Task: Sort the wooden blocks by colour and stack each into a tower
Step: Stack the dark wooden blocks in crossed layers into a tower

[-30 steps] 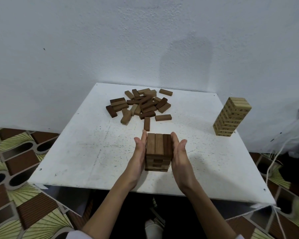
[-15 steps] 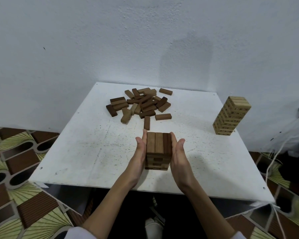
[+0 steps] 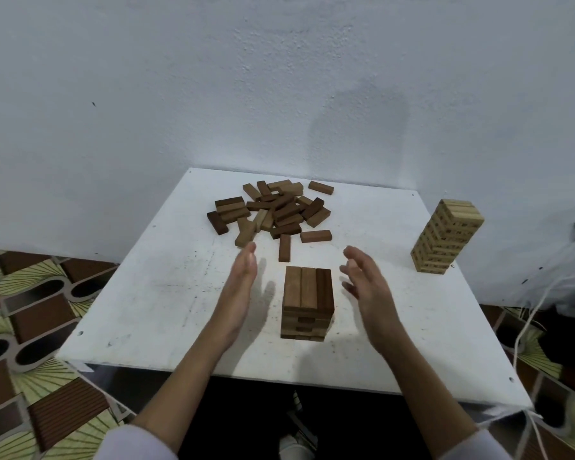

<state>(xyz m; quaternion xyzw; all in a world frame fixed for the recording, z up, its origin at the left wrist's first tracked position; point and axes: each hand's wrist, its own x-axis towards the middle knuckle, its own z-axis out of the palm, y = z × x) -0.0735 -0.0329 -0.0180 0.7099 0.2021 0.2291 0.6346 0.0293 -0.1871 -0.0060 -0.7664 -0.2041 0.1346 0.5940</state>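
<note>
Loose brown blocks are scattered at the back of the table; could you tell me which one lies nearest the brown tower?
The lone block lying lengthwise just beyond the brown tower, pointing at it; the other loose blocks lie farther back.

**Hands flank a short dark tower**

A dark-brown block tower [image 3: 307, 303] stands on the white table [image 3: 153, 293]; the left hand [image 3: 241, 287] and right hand [image 3: 365, 283] hover either side, fingers straight, apart from it; loose brown blocks [image 3: 273, 210] lie behind; a pale tower [image 3: 447, 235] stands far right.
</note>
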